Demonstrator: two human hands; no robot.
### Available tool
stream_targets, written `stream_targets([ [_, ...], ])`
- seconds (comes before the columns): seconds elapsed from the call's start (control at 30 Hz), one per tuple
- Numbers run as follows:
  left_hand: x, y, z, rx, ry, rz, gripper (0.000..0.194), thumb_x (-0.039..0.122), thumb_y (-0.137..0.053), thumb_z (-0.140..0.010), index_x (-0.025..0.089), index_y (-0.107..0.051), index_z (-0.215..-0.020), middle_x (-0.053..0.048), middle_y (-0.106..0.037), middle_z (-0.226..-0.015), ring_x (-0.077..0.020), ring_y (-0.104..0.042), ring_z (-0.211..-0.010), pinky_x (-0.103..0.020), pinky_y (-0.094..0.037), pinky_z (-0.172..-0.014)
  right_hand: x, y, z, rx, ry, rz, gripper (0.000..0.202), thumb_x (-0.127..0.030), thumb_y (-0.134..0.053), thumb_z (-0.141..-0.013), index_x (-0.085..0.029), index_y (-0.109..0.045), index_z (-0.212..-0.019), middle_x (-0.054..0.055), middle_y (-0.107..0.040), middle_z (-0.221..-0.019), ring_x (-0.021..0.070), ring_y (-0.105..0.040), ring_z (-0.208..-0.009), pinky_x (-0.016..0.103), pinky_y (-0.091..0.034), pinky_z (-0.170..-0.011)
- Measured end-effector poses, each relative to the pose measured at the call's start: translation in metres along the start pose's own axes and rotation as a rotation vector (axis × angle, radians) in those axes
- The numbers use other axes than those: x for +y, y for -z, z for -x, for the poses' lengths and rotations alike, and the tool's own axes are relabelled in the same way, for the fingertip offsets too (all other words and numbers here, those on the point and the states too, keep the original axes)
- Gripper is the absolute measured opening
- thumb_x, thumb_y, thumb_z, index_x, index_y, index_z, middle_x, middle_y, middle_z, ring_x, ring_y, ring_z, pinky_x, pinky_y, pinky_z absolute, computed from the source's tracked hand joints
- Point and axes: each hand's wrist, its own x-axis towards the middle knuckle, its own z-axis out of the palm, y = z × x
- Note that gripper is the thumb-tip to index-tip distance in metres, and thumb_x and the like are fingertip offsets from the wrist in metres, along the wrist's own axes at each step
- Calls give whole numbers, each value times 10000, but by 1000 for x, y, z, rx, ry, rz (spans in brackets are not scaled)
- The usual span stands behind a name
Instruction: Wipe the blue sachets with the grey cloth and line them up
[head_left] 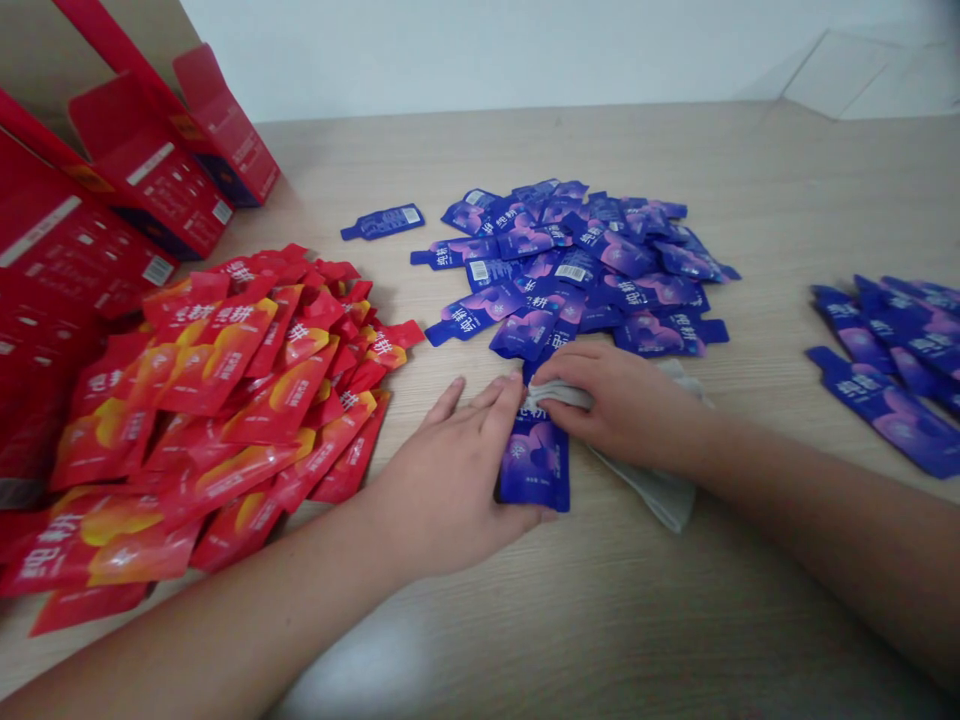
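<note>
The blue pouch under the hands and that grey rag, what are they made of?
The blue pouch looks like thin plastic film with a glossy printed finish: light glints off it. The grey rag looks like soft woven cloth, matte, folding limply under the right hand. The left hand pins the pouch on the table, seemingly wood-grain laminate.

A flat blue foil sachet is pinned on the pale wooden table. A red sachet heap is spread left of the grip, a blue sachet heap behind it, red cardboard boxes far left.
</note>
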Motion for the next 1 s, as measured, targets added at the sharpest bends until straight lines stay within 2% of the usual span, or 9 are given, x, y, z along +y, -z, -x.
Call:
stream_targets([
  [0.1,0,1,0,-14,7,-9,1186,657,-787,-865,76,-175,-1698,-254,-455,-1682,-353,-452,-1576,-565,-131,-1368,2,-1,2,71,-23,-30,185,-258,-676,-992,-211,-754,-1152,83,-771,-1187,288,-698,-1160,444,-542,-1044],
  [0.2,0,1,0,-10,11,-13,1224,658,-797,-856,64,-144,-1703,-257,-444,-1687,-348,-463,-1569,-567,-135,-1368,-12,7,8,67,23,-170,199,-274,-694,-996,-220,-738,-1182,67,-774,-1187,247,-709,-1133,395,-545,-1029],
  [0.3,-2,-1,0,-8,1,-17,1171,645,-773,-873,77,-167,-1699,-249,-417,-1706,-345,-447,-1580,-578,-160,-1362,-33,15,13,-142,145,-369,177,-219,-740,-961,-227,-747,-1138,32,-787,-1167,212,-710,-1110,351,-536,-1018],
  [0.37,-4,-2,0,-9,-13,-14,1117,618,-759,-883,84,-202,-1690,-245,-410,-1712,-352,-431,-1589,-592,-177,-1357,-43,16,14,-286,200,-420,112,-165,-745,-945,-228,-756,-1037,7,-798,-1100,206,-704,-1088,355,-517,-1030],
  [0.4,-4,-3,0,-7,-19,-11,1105,604,-759,-883,85,-207,-1688,-246,-410,-1711,-355,-430,-1590,-598,-180,-1356,-46,15,13,-320,202,-419,98,-154,-745,-943,-230,-756,-1004,2,-801,-1076,211,-701,-1089,365,-508,-1041],
  [0.6,-3,-2,1,20,-30,22,1184,619,-806,-871,123,-130,-1708,-243,-417,-1708,-358,-467,-1566,-606,-214,-1350,-33,3,7,-179,146,-263,129,-166,-745,-943,-231,-762,-1052,53,-780,-1194,257,-687,-1205,413,-479,-1126],
  [0.83,-2,-4,0,20,-12,-18,1286,662,-793,-861,47,-51,-1712,-302,-399,-1696,-397,-447,-1571,-604,-257,-1338,-13,-4,-1,-28,110,-48,121,-211,-695,-987,-204,-770,-1082,79,-759,-1089,257,-704,-1068,419,-531,-1030],
  [1.0,-3,-5,0,25,-12,-36,1303,672,-791,-859,25,-42,-1707,-323,-383,-1694,-399,-449,-1570,-605,-262,-1336,-14,3,6,37,73,-168,160,-252,-696,-994,-207,-758,-1134,75,-776,-1155,248,-715,-1106,401,-545,-1014],
])
